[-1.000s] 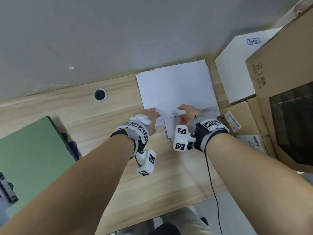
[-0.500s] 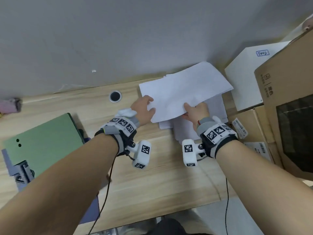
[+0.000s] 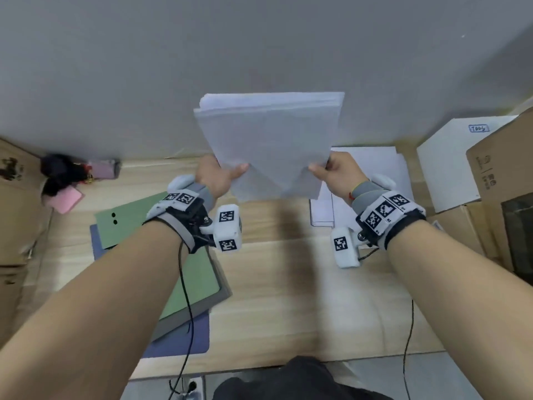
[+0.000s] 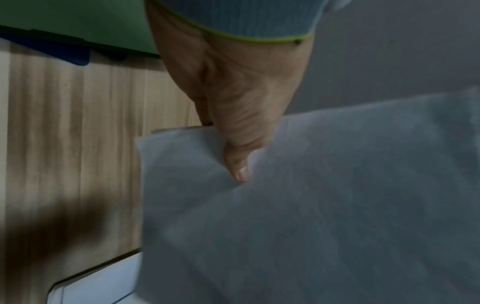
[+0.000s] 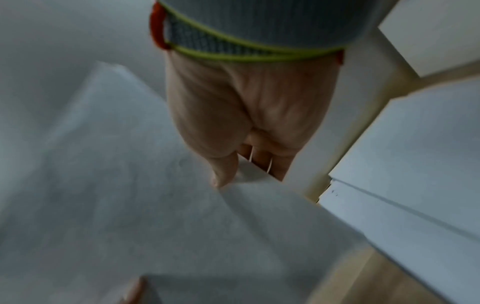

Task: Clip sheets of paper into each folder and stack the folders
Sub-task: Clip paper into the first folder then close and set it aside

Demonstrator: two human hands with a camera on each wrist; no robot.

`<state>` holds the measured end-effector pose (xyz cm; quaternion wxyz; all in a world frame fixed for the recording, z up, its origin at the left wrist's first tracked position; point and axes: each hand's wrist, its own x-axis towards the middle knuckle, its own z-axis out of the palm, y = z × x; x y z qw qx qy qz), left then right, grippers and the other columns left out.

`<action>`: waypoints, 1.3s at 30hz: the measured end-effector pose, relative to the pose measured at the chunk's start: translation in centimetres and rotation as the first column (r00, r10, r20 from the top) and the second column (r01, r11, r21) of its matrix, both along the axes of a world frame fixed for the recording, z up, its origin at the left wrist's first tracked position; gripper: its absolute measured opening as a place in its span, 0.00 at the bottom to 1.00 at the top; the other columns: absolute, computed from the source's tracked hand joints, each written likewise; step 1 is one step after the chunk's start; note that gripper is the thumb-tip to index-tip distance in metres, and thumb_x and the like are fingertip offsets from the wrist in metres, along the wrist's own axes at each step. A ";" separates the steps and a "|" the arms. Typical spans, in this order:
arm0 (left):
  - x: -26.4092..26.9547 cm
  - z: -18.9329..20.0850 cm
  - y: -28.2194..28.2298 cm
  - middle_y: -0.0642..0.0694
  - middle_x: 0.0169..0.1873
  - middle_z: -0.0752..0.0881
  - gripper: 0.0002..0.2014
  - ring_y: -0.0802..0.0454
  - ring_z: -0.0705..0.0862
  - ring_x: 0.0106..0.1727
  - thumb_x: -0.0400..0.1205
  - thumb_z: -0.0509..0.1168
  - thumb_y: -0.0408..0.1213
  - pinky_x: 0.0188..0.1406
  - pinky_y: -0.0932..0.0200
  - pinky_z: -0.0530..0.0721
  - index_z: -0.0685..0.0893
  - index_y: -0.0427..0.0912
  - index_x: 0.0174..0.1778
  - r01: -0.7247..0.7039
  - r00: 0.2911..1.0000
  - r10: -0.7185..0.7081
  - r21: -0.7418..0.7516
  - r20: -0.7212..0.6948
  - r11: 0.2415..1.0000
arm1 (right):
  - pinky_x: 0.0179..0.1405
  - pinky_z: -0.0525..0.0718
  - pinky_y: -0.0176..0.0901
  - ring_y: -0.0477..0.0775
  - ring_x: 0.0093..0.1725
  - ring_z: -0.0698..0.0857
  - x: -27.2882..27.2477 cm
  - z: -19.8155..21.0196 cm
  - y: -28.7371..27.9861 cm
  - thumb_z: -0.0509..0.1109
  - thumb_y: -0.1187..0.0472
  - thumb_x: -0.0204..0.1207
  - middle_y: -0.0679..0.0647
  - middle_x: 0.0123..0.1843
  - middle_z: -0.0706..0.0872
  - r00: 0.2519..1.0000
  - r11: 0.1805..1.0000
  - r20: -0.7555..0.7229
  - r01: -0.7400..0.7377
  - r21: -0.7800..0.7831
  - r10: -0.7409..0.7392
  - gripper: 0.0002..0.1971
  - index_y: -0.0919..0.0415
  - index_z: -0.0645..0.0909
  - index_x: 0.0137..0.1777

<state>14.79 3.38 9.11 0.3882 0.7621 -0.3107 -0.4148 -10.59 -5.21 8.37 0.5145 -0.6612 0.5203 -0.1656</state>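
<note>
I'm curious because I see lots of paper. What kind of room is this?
Probably an office or a workroom. There is a wooden desk against a grey wall, with folders stacked on it, a pile of paper and cardboard boxes to the side. Both hands hold up sheets.

A plain grey wall (image 3: 115,67) rises behind a pale wooden desk (image 3: 288,298); cardboard boxes (image 3: 496,174) stand right; grey floor (image 3: 447,376) below.

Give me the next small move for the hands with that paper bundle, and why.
Probably carry the sheets left and down toward the green folder. Left hand and right hand pinch the bundle's near corners, it hangs clear of the desk, and nothing is clipped yet.
</note>
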 end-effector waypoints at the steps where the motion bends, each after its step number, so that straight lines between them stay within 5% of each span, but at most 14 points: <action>1: -0.1 0.1 0.2 0.45 0.55 0.90 0.23 0.48 0.88 0.53 0.73 0.79 0.44 0.57 0.52 0.85 0.87 0.38 0.62 -0.008 0.999 0.009 -0.019 0.039 1.000 | 0.60 0.83 0.65 0.56 0.51 0.87 0.4 0.5 0.2 0.71 0.53 0.71 0.67 0.53 0.90 0.997 1.000 0.077 0.026 0.013 -0.027 0.09 0.56 0.88 0.46; 4: 0.1 0.0 1.1 0.50 0.55 0.86 0.24 0.51 0.85 0.56 0.75 0.78 0.40 0.55 0.58 0.80 0.83 0.37 0.65 -0.022 0.999 0.027 -0.102 0.042 0.995 | 0.59 0.84 0.56 0.53 0.50 0.88 1.7 1.7 0.7 0.75 0.65 0.74 0.57 0.52 0.91 0.979 0.997 0.193 0.067 0.026 -0.070 0.07 0.51 0.88 0.45; 9: 0.5 -0.5 1.7 0.45 0.47 0.87 0.15 0.49 0.85 0.48 0.74 0.78 0.32 0.43 0.69 0.81 0.84 0.41 0.54 0.000 0.999 0.005 -0.133 0.037 0.991 | 0.46 0.81 0.35 0.40 0.40 0.85 2.4 1.1 1.3 0.79 0.65 0.72 0.39 0.38 0.90 0.978 0.998 0.200 0.056 0.042 -0.063 0.10 0.46 0.88 0.42; 13: 0.4 0.0 1.5 0.47 0.43 0.85 0.12 0.51 0.81 0.44 0.79 0.74 0.36 0.32 0.80 0.72 0.86 0.36 0.57 0.041 0.986 -0.020 -0.131 0.163 0.991 | 0.43 0.79 0.35 0.43 0.39 0.83 3.1 1.6 1.3 0.75 0.64 0.76 0.44 0.39 0.88 0.965 0.994 0.240 0.108 0.017 -0.109 0.06 0.51 0.87 0.44; 18: 0.1 -0.3 1.9 0.46 0.52 0.89 0.15 0.46 0.86 0.55 0.80 0.73 0.38 0.54 0.56 0.82 0.85 0.40 0.62 0.080 0.976 -0.072 -0.031 0.207 0.996 | 0.54 0.85 0.48 0.51 0.48 0.88 2.5 0.5 1.1 0.77 0.60 0.74 0.53 0.50 0.91 0.972 0.992 0.206 0.102 0.068 -0.114 0.08 0.53 0.88 0.53; 28: -1.0 -2.1 2.0 0.41 0.58 0.89 0.17 0.42 0.86 0.58 0.80 0.73 0.38 0.53 0.57 0.79 0.85 0.39 0.64 0.004 0.984 -0.009 0.025 0.180 1.000 | 0.65 0.82 0.61 0.61 0.59 0.88 1.6 -1.9 1.4 0.77 0.58 0.72 0.58 0.58 0.90 0.994 0.987 0.049 0.092 0.133 -0.100 0.18 0.60 0.84 0.61; 34: -1.4 -3.5 1.9 0.41 0.57 0.89 0.16 0.41 0.87 0.56 0.83 0.70 0.41 0.54 0.51 0.84 0.85 0.36 0.63 0.005 0.987 -0.019 0.084 0.157 0.996 | 0.63 0.84 0.57 0.61 0.57 0.88 1.3 -3.5 1.1 0.78 0.53 0.73 0.58 0.57 0.89 0.996 0.980 -0.039 0.089 0.180 -0.083 0.22 0.63 0.82 0.63; 37: -1.2 -3.5 2.0 0.41 0.53 0.90 0.14 0.43 0.87 0.53 0.85 0.66 0.42 0.55 0.49 0.85 0.87 0.37 0.61 -0.030 0.983 0.028 0.009 0.181 0.999 | 0.43 0.85 0.40 0.55 0.43 0.87 1.9 -3.2 0.9 0.75 0.56 0.77 0.52 0.44 0.89 0.998 0.980 -0.012 0.059 0.190 -0.058 0.08 0.59 0.84 0.50; 39: -0.7 -3.1 1.9 0.42 0.48 0.89 0.16 0.43 0.86 0.47 0.86 0.63 0.45 0.48 0.53 0.82 0.87 0.36 0.57 -0.068 0.981 0.066 0.000 0.181 0.998 | 0.40 0.87 0.38 0.53 0.41 0.88 2.9 -2.9 1.1 0.77 0.50 0.74 0.49 0.43 0.90 0.997 0.968 0.055 0.044 0.248 -0.060 0.11 0.57 0.85 0.48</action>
